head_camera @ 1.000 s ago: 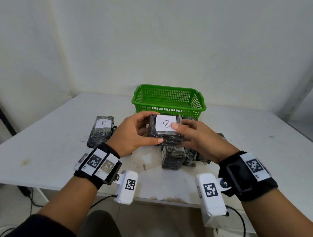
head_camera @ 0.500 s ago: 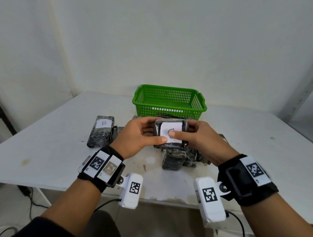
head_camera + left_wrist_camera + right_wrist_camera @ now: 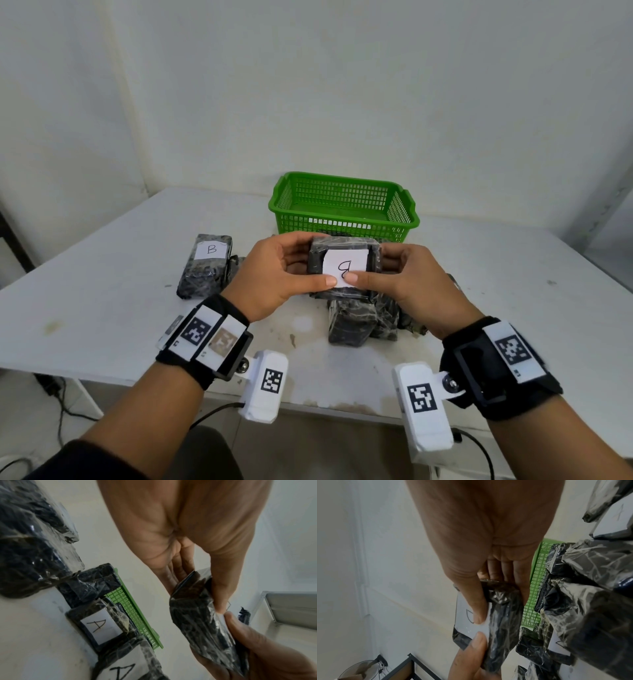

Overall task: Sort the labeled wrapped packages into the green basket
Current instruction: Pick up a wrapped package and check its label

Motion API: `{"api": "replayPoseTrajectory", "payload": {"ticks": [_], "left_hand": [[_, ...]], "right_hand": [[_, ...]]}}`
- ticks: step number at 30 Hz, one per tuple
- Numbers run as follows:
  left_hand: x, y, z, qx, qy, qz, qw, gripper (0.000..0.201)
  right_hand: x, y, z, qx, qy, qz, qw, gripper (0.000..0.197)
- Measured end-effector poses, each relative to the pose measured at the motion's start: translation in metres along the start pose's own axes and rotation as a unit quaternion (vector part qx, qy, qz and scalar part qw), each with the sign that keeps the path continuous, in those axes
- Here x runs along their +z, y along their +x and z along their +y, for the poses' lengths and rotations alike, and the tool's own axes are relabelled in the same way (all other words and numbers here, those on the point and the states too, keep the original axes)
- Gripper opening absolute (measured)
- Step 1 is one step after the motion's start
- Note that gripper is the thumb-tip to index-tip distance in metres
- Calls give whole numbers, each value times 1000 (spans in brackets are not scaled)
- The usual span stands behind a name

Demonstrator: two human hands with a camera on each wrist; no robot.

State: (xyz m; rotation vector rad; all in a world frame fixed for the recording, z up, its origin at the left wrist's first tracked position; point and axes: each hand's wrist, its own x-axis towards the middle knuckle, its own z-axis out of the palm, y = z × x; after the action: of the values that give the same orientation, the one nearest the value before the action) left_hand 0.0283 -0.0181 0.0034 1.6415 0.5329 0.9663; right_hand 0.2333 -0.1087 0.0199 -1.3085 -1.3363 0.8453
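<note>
Head view: I see soft, even light, sharp, edges bowed.
Wrist views: dimmer, blurred near palms, glare on plastic wrap.

Held package: black, plastic-wrapped, white label with upside-down B, lifted just in front of green basket. B-labeled package flat at left; more packages piled beneath, two A-labeled.

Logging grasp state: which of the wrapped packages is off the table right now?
The B-labelled package gripped between the left hand and right hand. The other B package and the pile lie on the table.
</note>
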Motion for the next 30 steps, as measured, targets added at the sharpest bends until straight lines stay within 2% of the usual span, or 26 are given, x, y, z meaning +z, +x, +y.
{"api": "replayPoseTrajectory", "payload": {"ticks": [5,13,17,21,30], "left_hand": [[1,0,0,15,-7,7,1000,67],[0,-1,4,28,43,-19,999,62],[2,-3,4,11,37,-26,999,55],[1,-3,8,12,17,-17,1000,52],[3,-3,9,29,69,-25,997,50]], "right_hand": [[3,2,-1,-20,-6,12,1000,37],[9,4,-3,-56,-16,31,998,38],[6,4,-1,-48,-11,12,999,36],[3,5,-2,-36,-14,-17,999,50],[4,0,-9,-41,-13,-27,999,39]]}}
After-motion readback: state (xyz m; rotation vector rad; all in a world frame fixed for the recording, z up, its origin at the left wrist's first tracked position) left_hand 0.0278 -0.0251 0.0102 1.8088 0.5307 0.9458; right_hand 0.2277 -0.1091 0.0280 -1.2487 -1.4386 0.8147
